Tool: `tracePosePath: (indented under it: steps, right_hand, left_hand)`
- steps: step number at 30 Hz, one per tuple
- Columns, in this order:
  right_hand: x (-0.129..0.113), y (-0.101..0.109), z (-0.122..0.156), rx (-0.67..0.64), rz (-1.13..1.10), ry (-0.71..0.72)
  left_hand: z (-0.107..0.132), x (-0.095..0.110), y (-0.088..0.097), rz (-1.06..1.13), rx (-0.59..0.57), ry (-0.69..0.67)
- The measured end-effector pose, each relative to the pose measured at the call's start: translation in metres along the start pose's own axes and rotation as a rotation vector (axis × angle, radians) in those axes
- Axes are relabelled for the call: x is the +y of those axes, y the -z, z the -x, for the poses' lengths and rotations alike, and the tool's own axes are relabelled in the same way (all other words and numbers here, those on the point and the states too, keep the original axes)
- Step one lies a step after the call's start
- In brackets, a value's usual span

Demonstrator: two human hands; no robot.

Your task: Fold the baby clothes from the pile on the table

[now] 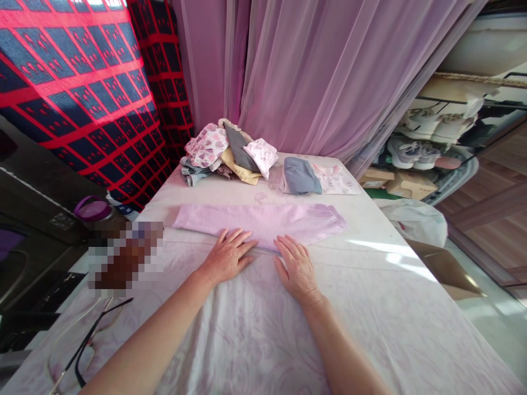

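Note:
A light purple pair of pants (259,222), folded lengthwise into a long strip, lies flat across the sheet-covered surface (370,307). My left hand (230,255) rests palm down, its fingertips on the near edge of the cloth left of the middle. On the same edge, a little to the right, my right hand (297,269) lies flat with its fingers stretched out. Neither hand grips anything. Beyond the pants sit a folded blue-grey garment (302,175) and a folded white and pink printed garment (337,180).
A heap of crumpled clothes (230,153) lies at the far left. Eyeglasses (88,340) rest at the near left, beside a blurred patch and a purple-lidded container (93,209). Purple curtains (329,71) hang behind. Shoes (411,152) and a cardboard box (442,269) are at the right.

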State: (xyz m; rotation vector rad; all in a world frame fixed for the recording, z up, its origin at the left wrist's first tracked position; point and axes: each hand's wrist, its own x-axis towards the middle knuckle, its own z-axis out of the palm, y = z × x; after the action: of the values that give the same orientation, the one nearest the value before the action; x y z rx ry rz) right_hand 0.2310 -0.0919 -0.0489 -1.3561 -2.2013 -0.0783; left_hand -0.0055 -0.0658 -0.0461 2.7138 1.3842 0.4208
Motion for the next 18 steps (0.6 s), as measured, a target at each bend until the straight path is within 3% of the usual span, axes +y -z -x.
tracePosePath:
  steps: [6, 12, 18]
  right_hand:
    - [-0.022, -0.009, -0.006, -0.268, 0.033, 0.008]
    - [-0.017, -0.008, 0.006, -0.287, 0.063, -0.019]
    - [-0.009, -0.01, 0.018, -0.271, 0.084, -0.019]
  left_hand:
    - [0.0, 0.0, -0.003, 0.0, -0.006, 0.013]
    - [0.002, -0.005, -0.007, -0.027, 0.033, 0.075]
    - [0.013, -0.032, -0.001, -0.091, 0.032, 0.164]
